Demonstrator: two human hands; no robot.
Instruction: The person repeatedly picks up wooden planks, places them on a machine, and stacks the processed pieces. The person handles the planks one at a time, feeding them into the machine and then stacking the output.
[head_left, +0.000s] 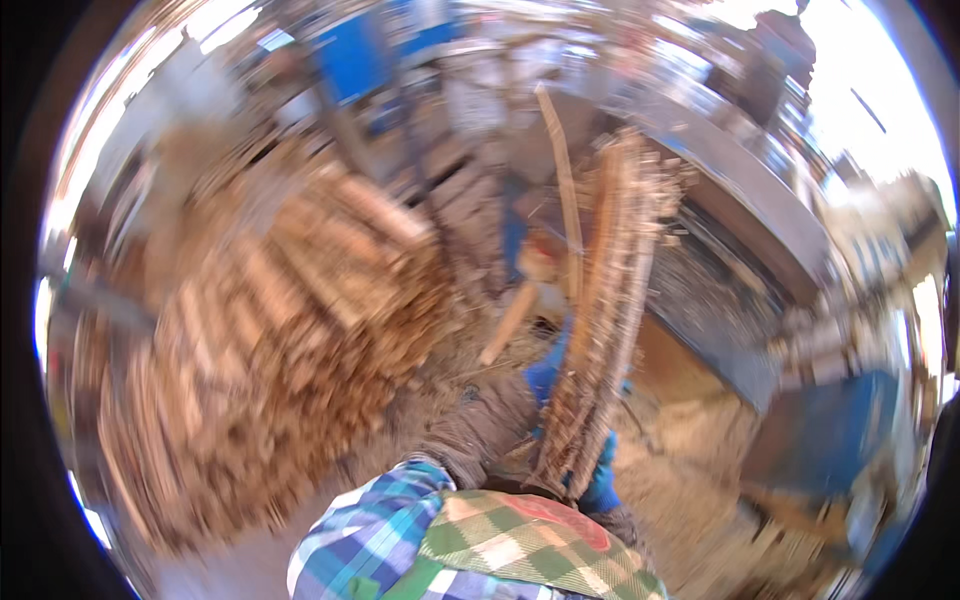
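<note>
Holding a long bundle of rough-edged wood strips (605,310) in front of the body, the person has both blue-gloved hands clamped on it. The left hand (545,376) grips from the left side, partly hidden behind the strips; the right hand (602,478) grips near the bundle's lower end, its fingers mostly hidden. The bundle's far end points away from the person. A brown cuff (480,430) covers the left forearm below a blue plaid sleeve (375,525), beside a green checked apron (530,540). To the left lies a large stack of cut wood pieces (345,250). A blue box-like object (830,430) stands to the right, near sawdust-coloured ground (680,500). Motion blur softens the details.
</note>
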